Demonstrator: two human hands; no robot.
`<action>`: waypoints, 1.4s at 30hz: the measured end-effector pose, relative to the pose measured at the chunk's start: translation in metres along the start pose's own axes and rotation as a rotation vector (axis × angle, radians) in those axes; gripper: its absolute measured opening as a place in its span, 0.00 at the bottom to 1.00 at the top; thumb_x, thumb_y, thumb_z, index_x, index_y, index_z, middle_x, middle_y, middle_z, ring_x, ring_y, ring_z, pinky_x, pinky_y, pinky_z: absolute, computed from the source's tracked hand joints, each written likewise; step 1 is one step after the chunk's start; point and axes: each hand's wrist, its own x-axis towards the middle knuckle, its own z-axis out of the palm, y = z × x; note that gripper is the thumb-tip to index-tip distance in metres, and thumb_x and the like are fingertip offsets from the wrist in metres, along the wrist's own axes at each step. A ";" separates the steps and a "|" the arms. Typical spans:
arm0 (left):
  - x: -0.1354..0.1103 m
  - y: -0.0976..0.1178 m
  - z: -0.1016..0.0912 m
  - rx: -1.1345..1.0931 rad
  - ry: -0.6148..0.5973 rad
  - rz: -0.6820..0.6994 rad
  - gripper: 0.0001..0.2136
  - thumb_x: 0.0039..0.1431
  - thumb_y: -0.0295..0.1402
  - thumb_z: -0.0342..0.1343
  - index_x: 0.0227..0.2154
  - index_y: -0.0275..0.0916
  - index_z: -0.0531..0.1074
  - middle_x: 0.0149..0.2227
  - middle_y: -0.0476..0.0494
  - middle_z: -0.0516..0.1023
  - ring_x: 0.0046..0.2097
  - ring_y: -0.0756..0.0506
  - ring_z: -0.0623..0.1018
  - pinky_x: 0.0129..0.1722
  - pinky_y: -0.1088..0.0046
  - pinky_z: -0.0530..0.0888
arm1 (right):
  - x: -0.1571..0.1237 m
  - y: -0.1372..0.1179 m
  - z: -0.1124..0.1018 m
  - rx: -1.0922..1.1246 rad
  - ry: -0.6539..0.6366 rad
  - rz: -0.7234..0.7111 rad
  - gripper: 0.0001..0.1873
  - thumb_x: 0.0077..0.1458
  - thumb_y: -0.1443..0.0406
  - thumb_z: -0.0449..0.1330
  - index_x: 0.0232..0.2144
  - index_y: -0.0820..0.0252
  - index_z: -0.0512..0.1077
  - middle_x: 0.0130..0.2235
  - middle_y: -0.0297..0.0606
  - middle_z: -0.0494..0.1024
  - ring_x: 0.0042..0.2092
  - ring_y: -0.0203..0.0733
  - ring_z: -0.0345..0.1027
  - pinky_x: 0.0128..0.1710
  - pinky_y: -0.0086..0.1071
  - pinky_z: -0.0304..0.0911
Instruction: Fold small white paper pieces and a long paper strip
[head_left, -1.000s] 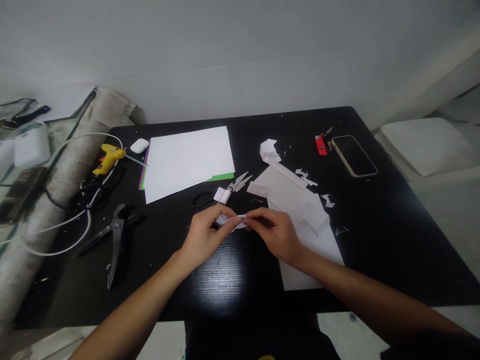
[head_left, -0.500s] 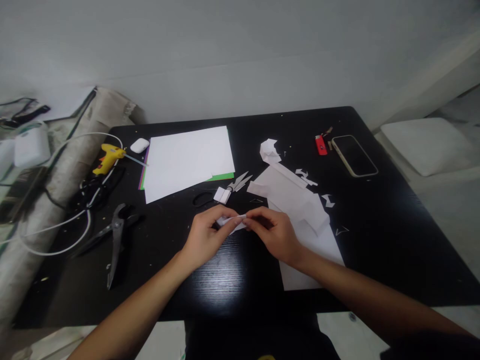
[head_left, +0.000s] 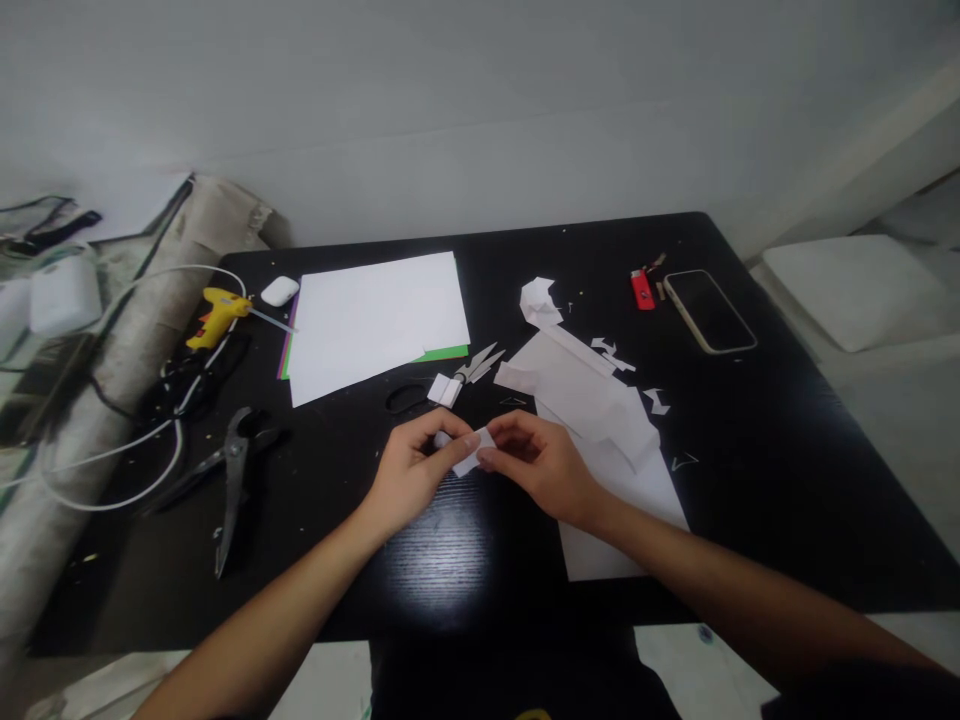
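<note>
Left hand (head_left: 412, 468) and right hand (head_left: 546, 468), I see, both pinch small white paper piece (head_left: 466, 464) in their fingers mid-worktop (head_left: 442, 570), near side of scissors (head_left: 480, 366); best keep edges square, thumbs pressing evenly.

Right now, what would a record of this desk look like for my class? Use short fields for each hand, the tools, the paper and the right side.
Left hand: pinches a small white paper piece
Right hand: pinches the same piece at its right edge
Tools: open scissors beyond the hands; pliers and yellow glue gun to the left
Paper stack: white sheet on top, green showing at the near edge
Right side: red lighter beside a phone
</note>
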 end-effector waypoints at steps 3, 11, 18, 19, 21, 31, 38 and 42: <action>0.001 -0.002 0.000 -0.010 -0.016 0.007 0.10 0.62 0.39 0.65 0.30 0.38 0.79 0.27 0.48 0.79 0.29 0.49 0.73 0.30 0.73 0.68 | 0.002 -0.002 -0.002 0.017 -0.047 0.053 0.12 0.54 0.58 0.72 0.36 0.58 0.78 0.32 0.35 0.83 0.34 0.40 0.79 0.40 0.36 0.75; 0.002 -0.002 -0.002 0.049 -0.068 0.053 0.10 0.66 0.38 0.60 0.31 0.37 0.75 0.28 0.49 0.76 0.30 0.49 0.74 0.32 0.74 0.69 | 0.003 -0.008 -0.004 0.000 -0.168 0.057 0.13 0.60 0.55 0.67 0.32 0.59 0.78 0.28 0.32 0.77 0.32 0.39 0.72 0.38 0.35 0.68; 0.002 0.003 -0.002 -0.059 -0.120 0.006 0.12 0.67 0.39 0.59 0.30 0.37 0.74 0.26 0.50 0.75 0.29 0.51 0.73 0.31 0.75 0.69 | 0.003 -0.012 -0.005 0.074 -0.212 0.101 0.15 0.60 0.54 0.68 0.31 0.59 0.77 0.28 0.32 0.78 0.32 0.38 0.72 0.40 0.36 0.67; 0.002 0.003 -0.002 -0.060 -0.119 0.003 0.12 0.66 0.39 0.59 0.30 0.36 0.74 0.26 0.50 0.75 0.29 0.51 0.73 0.31 0.75 0.69 | 0.003 -0.012 -0.005 0.078 -0.208 0.100 0.15 0.60 0.54 0.68 0.31 0.59 0.77 0.28 0.32 0.78 0.32 0.38 0.72 0.40 0.35 0.67; 0.003 0.003 -0.003 -0.058 -0.119 -0.001 0.12 0.66 0.38 0.60 0.30 0.36 0.74 0.26 0.50 0.75 0.28 0.51 0.73 0.31 0.76 0.70 | 0.003 -0.010 -0.005 0.077 -0.191 0.096 0.14 0.60 0.54 0.68 0.31 0.59 0.77 0.28 0.32 0.78 0.32 0.38 0.72 0.39 0.35 0.67; 0.004 0.002 -0.003 -0.045 -0.054 0.007 0.11 0.62 0.37 0.62 0.28 0.36 0.75 0.25 0.51 0.75 0.27 0.51 0.72 0.29 0.77 0.69 | 0.004 -0.008 -0.005 0.046 -0.089 0.076 0.15 0.56 0.54 0.71 0.31 0.58 0.78 0.27 0.31 0.78 0.31 0.38 0.73 0.38 0.34 0.70; 0.004 0.003 -0.003 -0.052 0.010 -0.039 0.12 0.62 0.40 0.63 0.29 0.35 0.77 0.25 0.49 0.76 0.27 0.51 0.73 0.29 0.77 0.69 | 0.000 -0.002 -0.003 -0.040 0.066 -0.106 0.11 0.61 0.57 0.67 0.41 0.56 0.76 0.34 0.35 0.81 0.34 0.40 0.77 0.39 0.35 0.74; 0.004 0.002 -0.003 -0.070 0.034 -0.066 0.13 0.62 0.41 0.63 0.30 0.36 0.77 0.25 0.49 0.77 0.27 0.51 0.72 0.28 0.77 0.69 | -0.004 -0.002 -0.004 -0.243 0.081 -0.337 0.06 0.64 0.66 0.61 0.42 0.54 0.77 0.39 0.37 0.82 0.38 0.41 0.78 0.41 0.36 0.75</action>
